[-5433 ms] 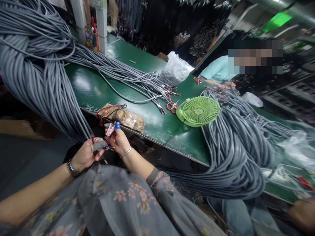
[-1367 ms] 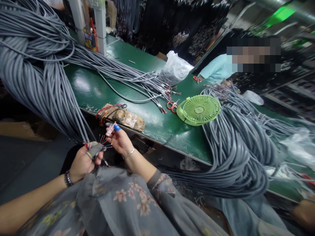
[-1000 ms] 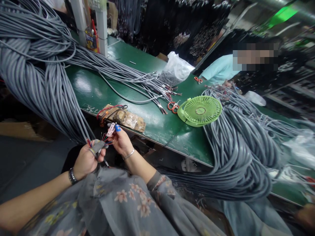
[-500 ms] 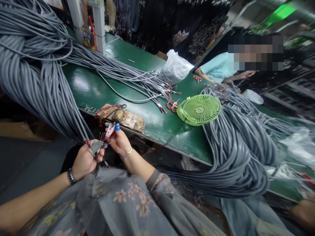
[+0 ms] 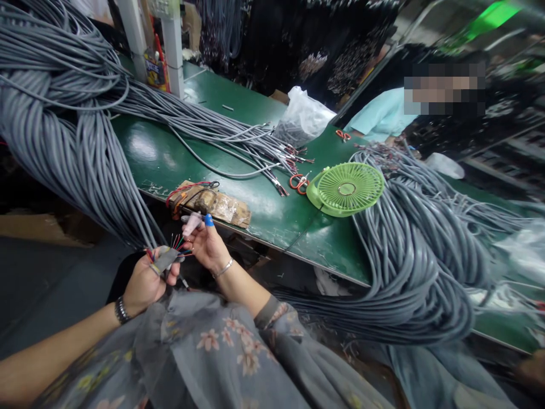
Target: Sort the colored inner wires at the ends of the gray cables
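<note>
My left hand is closed around the end of a grey cable. Thin coloured wires fan out of that end toward my other hand. Just to the right is my right hand, its palm turned up and its fingers apart. A blue finger cover sits on its thumb, and a pale pink wrap covers another finger. The lower fingers come close to the wire tips; whether they touch is too small to tell. Long grey cables hang down beside my left hand.
On the green table lie a taped cardboard block, orange-handled scissors, a green fan and a plastic bag. Large grey cable bundles droop over the edge at right. A co-worker in a light-blue top sits across.
The thumb and the wrapped finger of my right hand have spread a little apart. My left hand keeps its hold on the cable. The co-worker's arm has shifted.
</note>
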{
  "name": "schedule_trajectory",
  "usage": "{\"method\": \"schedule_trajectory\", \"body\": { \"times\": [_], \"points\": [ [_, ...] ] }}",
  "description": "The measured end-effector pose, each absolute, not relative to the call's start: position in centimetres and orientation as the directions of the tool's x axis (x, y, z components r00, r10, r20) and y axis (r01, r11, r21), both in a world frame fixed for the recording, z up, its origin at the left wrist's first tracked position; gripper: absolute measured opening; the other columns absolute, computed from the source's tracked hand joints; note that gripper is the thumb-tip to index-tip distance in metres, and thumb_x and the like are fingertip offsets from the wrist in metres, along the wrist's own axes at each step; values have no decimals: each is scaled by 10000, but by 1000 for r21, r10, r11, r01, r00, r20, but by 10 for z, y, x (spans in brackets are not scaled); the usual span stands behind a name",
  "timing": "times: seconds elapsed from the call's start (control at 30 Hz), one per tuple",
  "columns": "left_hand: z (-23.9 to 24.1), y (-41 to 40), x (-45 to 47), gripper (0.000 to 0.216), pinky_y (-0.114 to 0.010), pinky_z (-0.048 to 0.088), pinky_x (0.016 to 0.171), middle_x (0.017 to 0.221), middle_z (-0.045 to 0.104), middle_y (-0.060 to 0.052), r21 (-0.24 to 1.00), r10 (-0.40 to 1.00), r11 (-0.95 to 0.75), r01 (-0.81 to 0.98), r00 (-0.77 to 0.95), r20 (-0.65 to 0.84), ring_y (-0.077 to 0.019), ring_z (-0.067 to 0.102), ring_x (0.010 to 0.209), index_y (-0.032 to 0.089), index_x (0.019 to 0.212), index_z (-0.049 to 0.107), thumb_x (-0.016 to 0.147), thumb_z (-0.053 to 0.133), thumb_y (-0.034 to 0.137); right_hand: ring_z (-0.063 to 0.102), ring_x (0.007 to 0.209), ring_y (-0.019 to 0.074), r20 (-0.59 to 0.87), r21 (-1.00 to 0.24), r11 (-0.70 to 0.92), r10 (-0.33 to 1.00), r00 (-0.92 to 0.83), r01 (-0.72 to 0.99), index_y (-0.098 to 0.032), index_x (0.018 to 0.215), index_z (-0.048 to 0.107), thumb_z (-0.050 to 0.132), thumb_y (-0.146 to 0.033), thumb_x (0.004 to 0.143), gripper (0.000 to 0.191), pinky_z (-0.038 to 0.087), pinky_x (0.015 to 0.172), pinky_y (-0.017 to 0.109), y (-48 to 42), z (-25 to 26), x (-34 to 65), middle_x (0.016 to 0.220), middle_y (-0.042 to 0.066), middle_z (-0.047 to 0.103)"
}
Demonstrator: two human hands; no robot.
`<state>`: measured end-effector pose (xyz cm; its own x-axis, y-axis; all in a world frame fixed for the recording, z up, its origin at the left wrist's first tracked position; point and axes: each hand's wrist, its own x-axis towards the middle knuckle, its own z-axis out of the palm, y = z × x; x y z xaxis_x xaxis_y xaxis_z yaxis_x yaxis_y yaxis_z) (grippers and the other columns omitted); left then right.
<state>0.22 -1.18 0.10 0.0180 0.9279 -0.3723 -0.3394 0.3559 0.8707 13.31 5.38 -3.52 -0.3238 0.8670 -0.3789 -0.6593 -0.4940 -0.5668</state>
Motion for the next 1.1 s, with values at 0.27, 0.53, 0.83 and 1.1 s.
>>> {"method": "schedule_trajectory", "body": {
  "times": [0.27, 0.53, 0.83, 1.1],
  "points": [
    [-2, -13, 1, 256, -194, 372, 384, 454, 617, 11, 899, 935, 335, -282, -17, -354, -85, 473, 363, 195, 531, 613, 536, 829, 333, 541, 585, 108, -265, -743, -483, 848, -459, -464, -164, 764, 676, 903, -476, 657, 401, 472, 556, 238, 31, -45, 144, 698, 4, 669],
    [-9, -12, -6, 208, -220, 415, 424, 455, 640, -20, 961, 950, 277, 13, 149, -275, -119, 514, 387, 209, 506, 658, 594, 799, 334, 582, 594, 109, -262, -850, -429, 848, -461, -306, -156, 703, 690, 954, -397, 546, 390, 486, 627, 257, 32, -36, 155, 655, -22, 670],
    [-13, -9, -7, 304, -205, 400, 416, 447, 636, -23, 919, 920, 384, -93, 120, -372, -103, 515, 372, 190, 492, 648, 589, 821, 421, 495, 525, 72, -271, -875, -365, 914, -302, -317, -164, 598, 617, 957, -456, 504, 458, 422, 564, 227, 30, -37, 148, 554, -56, 604],
    [-1, -11, -1, 297, -200, 399, 398, 450, 640, -4, 873, 908, 412, -261, 40, -417, -92, 512, 364, 182, 510, 663, 468, 884, 376, 393, 477, 64, -320, -728, -448, 892, -321, -519, -194, 596, 535, 947, -479, 545, 503, 428, 507, 218, 37, -49, 153, 490, -83, 486]
  ]
}}
